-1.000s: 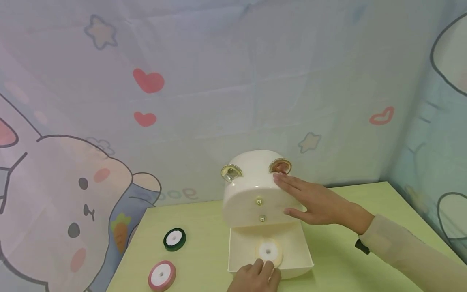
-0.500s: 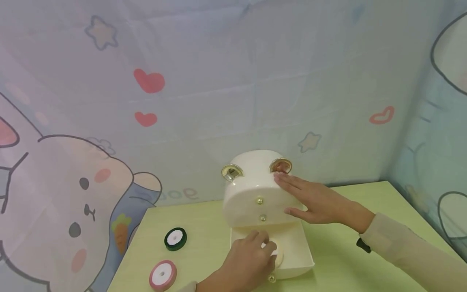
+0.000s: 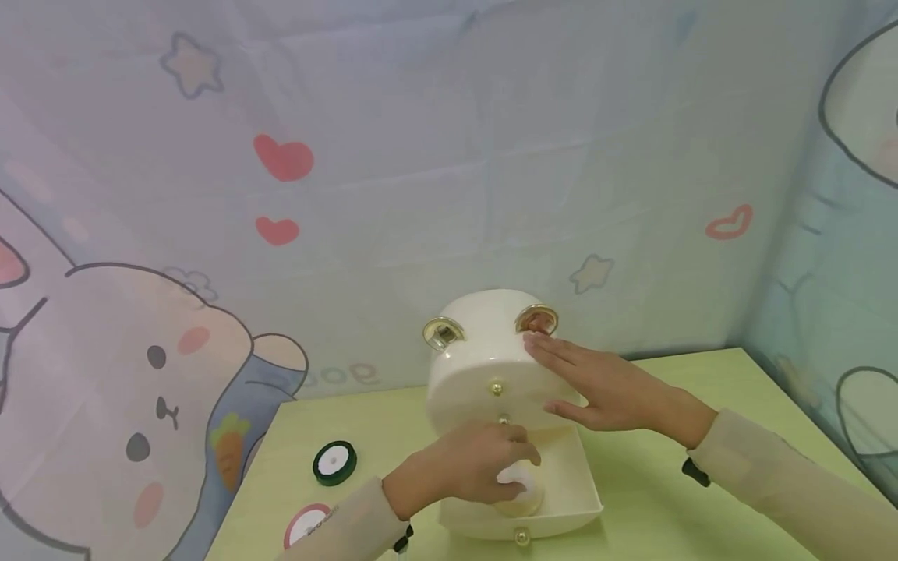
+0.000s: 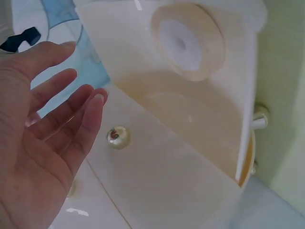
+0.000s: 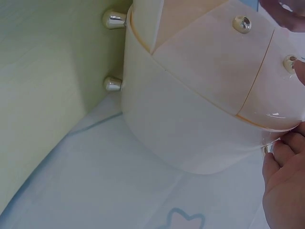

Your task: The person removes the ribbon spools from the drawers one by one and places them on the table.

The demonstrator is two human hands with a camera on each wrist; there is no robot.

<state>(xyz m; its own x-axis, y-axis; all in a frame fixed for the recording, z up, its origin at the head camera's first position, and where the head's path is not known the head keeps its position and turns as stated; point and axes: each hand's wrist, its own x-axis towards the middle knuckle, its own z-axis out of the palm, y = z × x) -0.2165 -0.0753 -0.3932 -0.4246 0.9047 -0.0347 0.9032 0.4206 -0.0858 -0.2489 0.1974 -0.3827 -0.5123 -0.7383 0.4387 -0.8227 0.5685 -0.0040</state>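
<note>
A white rounded storage box (image 3: 477,312) stands on the table with gold ring-like ears on top and gold knobs on its front. Its bottom drawer (image 3: 571,467) is pulled out, and a cream ribbon spool (image 4: 190,43) with a white centre lies inside. Over the drawer hovers my left hand (image 3: 473,466), fingers loosely bent and apart, partly covering the spool in the head view. The left wrist view has nothing in that hand's grasp. My right hand (image 3: 606,388) rests on the box's upper right side, fingers straight, fingertips beside the right ear (image 3: 536,319).
On the green table (image 3: 382,425) to the left lie a dark green ribbon spool (image 3: 334,463) and a pink one (image 3: 302,523), the latter partly behind the left sleeve. A printed cloth backdrop (image 3: 393,195) hangs behind the table.
My left hand has moved from the drawer's front edge up and inward over the drawer, its fingers off the front knob. The right hand has stayed on the box.
</note>
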